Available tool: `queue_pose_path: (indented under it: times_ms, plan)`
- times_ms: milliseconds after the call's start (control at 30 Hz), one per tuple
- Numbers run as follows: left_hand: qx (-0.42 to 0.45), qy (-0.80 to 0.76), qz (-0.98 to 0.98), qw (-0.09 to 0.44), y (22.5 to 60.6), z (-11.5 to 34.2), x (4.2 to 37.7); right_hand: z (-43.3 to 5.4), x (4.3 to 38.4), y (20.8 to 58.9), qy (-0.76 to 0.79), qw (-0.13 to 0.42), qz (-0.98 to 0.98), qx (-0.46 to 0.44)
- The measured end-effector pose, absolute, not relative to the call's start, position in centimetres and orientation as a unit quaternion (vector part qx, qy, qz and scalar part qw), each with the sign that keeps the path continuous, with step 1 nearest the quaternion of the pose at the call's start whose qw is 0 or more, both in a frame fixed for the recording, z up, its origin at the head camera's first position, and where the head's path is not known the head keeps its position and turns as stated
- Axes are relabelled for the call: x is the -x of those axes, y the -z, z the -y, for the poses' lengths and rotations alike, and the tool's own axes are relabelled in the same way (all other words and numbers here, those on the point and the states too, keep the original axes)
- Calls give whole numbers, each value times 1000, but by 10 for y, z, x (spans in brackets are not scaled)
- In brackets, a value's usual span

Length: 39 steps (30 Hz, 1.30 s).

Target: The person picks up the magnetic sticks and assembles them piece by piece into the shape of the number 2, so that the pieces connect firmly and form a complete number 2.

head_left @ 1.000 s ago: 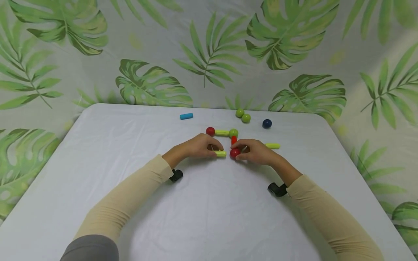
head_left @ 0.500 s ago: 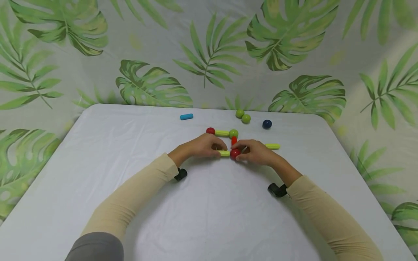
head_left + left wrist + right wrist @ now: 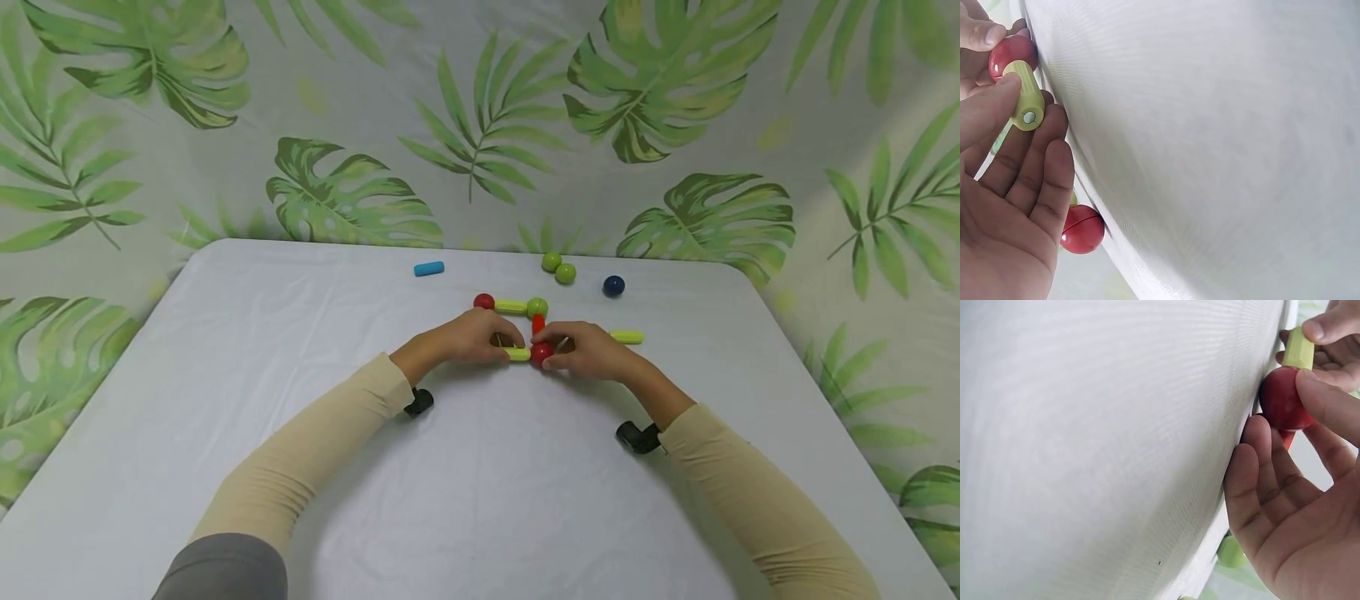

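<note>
Between the thumb and fingers of my left hand (image 3: 474, 337) is a yellow-green stick (image 3: 517, 354); a small metallic dot shows in its near end in the left wrist view. The stick's other end touches a red ball (image 3: 541, 355). My right hand (image 3: 588, 348) pinches that ball, thumb against it in the right wrist view. A red stick (image 3: 538, 326) runs from this ball to a green ball (image 3: 537, 307). From there another yellow-green stick (image 3: 511, 307) leads left to a second red ball (image 3: 483, 302), just behind my left hand.
A blue stick (image 3: 429, 268) lies toward the back edge of the white table (image 3: 480, 500). Two loose green balls (image 3: 558, 267) and a dark blue ball (image 3: 613, 286) sit at the back right. One more yellow-green stick (image 3: 627, 337) lies beyond my right hand.
My left hand has moved right with the yellow-green stick, closing the gap to the red ball. My right hand has stayed nearly still on the ball.
</note>
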State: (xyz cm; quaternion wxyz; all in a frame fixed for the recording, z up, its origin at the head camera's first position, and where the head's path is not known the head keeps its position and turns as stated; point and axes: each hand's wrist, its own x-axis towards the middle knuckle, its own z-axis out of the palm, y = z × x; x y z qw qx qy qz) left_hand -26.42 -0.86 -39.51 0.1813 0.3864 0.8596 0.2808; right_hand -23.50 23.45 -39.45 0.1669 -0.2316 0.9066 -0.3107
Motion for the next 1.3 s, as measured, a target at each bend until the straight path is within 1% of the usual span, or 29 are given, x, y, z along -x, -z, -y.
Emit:
queue_pose_path:
  times_ms: [467,1200,1300]
  plan:
    - [-381,-275,-862,193,394,8,266,-233,234,393,314,178,-905,226]
    - [-375,-283,-861,196,393,8,269,-237,237,395,317,180,-905,221]
    - [-371,-289,-863,182,388,10,274,-235,236,395,321,183,-903,222]
